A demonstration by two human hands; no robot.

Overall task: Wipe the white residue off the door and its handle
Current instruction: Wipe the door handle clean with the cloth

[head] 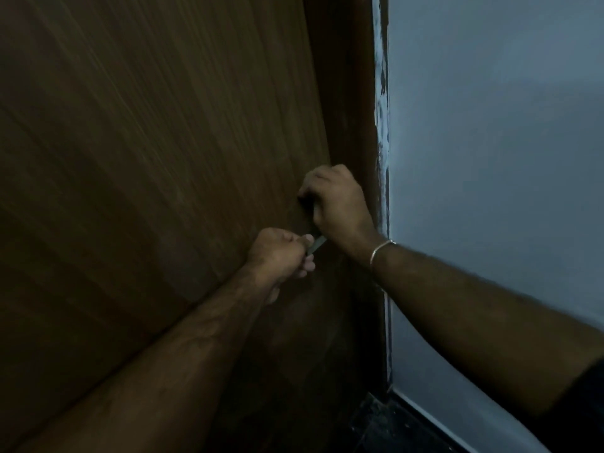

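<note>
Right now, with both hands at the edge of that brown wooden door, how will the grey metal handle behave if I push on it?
The grey metal handle will probably feel rigid, since its visible strip looks straight and flat. The left hand is closed on it, so it may be smooth but grippable. The right hand hides its upper part, so whether it turns is unclear.

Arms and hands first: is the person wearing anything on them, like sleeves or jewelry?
Both forearms are bare, with no gloves. The right wrist wears a thin, plain metal bangle, pale and shiny. A bit of dark sleeve shows at the frame's right edge, high up the right arm. The left hand and wrist wear nothing.
</note>
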